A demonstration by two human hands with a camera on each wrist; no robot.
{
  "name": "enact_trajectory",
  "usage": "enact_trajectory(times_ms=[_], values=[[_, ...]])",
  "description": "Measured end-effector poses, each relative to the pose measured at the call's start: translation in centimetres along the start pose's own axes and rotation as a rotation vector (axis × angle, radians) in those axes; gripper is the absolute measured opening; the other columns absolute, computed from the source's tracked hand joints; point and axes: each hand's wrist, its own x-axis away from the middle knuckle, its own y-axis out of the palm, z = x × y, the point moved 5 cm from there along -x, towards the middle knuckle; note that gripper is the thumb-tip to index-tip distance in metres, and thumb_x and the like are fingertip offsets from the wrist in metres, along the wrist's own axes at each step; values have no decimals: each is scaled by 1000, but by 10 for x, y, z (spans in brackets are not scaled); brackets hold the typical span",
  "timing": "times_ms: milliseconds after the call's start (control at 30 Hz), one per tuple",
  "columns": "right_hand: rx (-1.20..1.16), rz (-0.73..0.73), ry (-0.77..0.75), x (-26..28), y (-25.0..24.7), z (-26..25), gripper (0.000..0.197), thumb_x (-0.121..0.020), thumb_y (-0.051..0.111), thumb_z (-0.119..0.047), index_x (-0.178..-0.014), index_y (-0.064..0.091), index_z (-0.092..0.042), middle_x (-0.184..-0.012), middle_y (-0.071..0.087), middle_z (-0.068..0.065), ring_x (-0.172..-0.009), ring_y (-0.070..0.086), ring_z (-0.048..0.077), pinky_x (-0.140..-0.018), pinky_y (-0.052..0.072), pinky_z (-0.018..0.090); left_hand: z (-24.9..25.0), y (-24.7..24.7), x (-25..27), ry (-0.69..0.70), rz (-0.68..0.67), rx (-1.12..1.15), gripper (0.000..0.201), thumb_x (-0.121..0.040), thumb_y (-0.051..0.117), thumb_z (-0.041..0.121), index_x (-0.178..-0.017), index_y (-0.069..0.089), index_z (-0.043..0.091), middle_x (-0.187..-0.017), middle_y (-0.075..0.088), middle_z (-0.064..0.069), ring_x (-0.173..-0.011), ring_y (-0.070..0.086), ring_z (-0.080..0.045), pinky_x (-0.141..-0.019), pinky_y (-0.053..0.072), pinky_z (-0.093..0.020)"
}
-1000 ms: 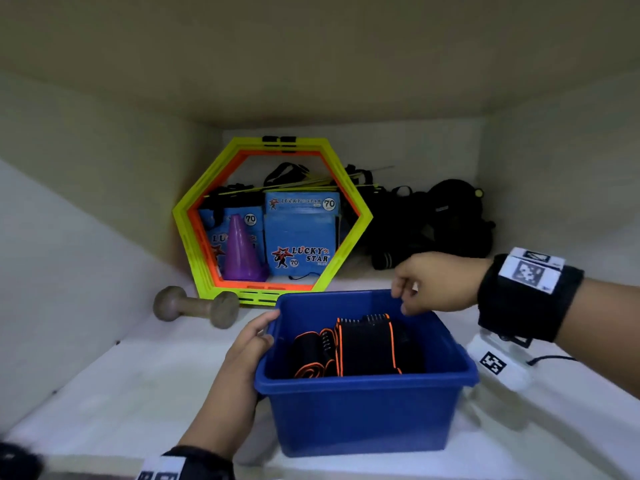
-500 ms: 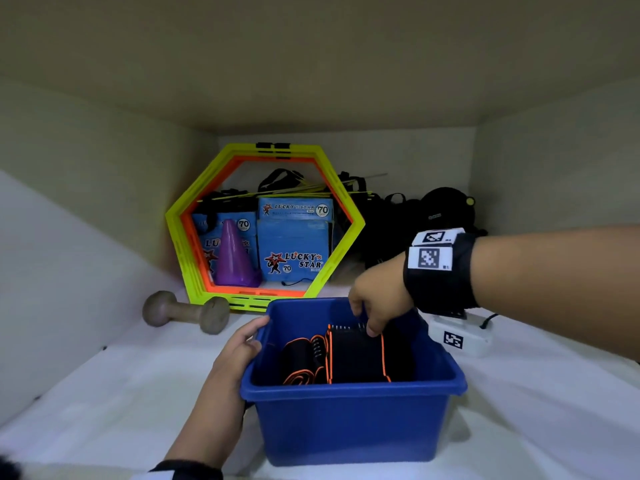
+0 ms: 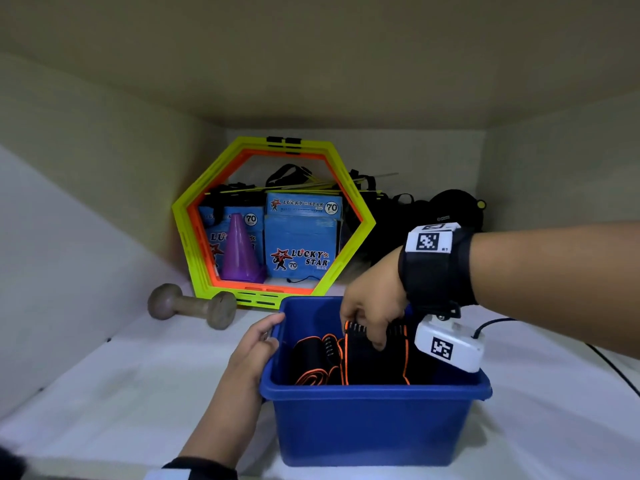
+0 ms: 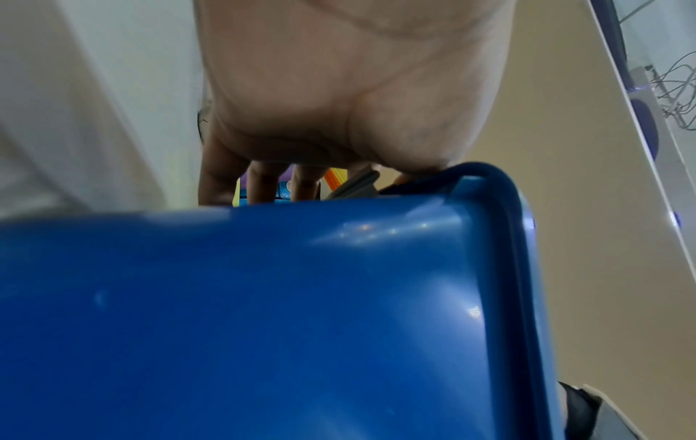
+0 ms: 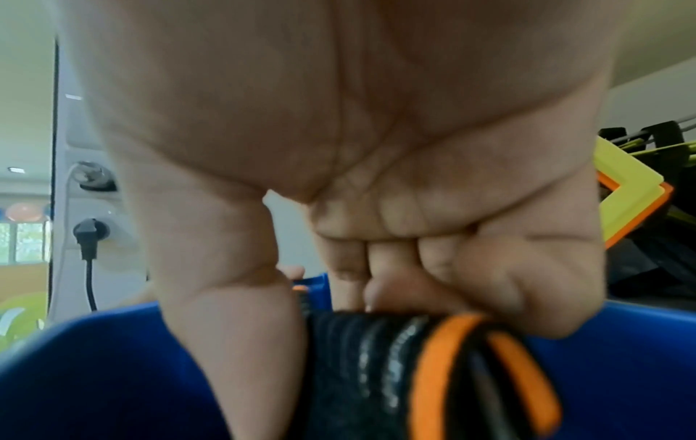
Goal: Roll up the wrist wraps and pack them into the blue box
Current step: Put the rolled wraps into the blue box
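Wraps sit inside the blue box (image 3: 374,424) at lower centre of the head view. My right hand (image 3: 372,303) is down in it, thumb and curled fingers clamped on the top edge of the larger wrist wrap (image 3: 374,362), a black bundle with orange trim. My left hand (image 3: 254,348) braces the box's left rim; left wrist view shows the fingers (image 4: 263,184) reaching over the edge, thumb on the outside wall, so it grips the rim.

Risks, my guess: the second wrap (image 3: 313,358), left of the held one, looks loosely rolled with orange-edged loops slack, so it may unroll if the held wrap is pushed in beside it. The held wrap could spring open on release, since the elastic fabric wants to uncoil. The wrist camera body hangs just over the box's right rim and might snag it.

Materials: box is smooth glossy hard plastic, rounded lip, slightly tapered walls. Wraps are ribbed stretchy woven fabric, matte. Surface is white and flat. Behind, mid-left of frame: a dull grey dumbbell (image 3: 192,306) and a yellow-and-orange plastic hexagon frame (image 3: 194,258).
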Motion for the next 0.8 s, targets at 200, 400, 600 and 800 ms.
enact_trajectory(times_ms=[200, 400, 600, 800], values=[[-238, -171, -99, 13, 17, -4, 18, -85, 71, 2, -98, 66, -10, -94, 64, 18, -68, 64, 15, -69, 58, 30, 2, 1, 5, 23, -14, -7, 47, -98, 37, 8, -107, 70, 40, -108, 75, -7, -95, 73, -32, -71, 56, -40], [-334, -195, -103, 16, 27, -8, 24, -90, 62, 7, -112, 62, -4, -111, 66, 29, -74, 70, 21, -70, 61, 32, -1, 0, -2, 20, -16, -10, 47, -98, 38, 6, -107, 70, 39, -109, 74, -6, -90, 75, -27, -63, 57, -36], [-418, -54, -125, 40, 10, 3, 28, -91, 65, -1, -118, 62, -7, -107, 69, 15, -82, 70, 23, -82, 58, 43, 2, 1, 4, -36, -35, -75, 44, -98, 40, 13, -113, 64, 47, -93, 78, 3, -86, 75, -30, -60, 56, -37], [-513, 153, -166, 78, 0, 37, 26, -92, 62, -2, -119, 62, -6, -102, 70, 9, -78, 70, 16, -73, 58, 36, 29, 9, 6, -93, -89, -156, 49, -92, 38, -2, -118, 61, 32, -92, 74, -17, -74, 74, -32, -58, 56, -32]])
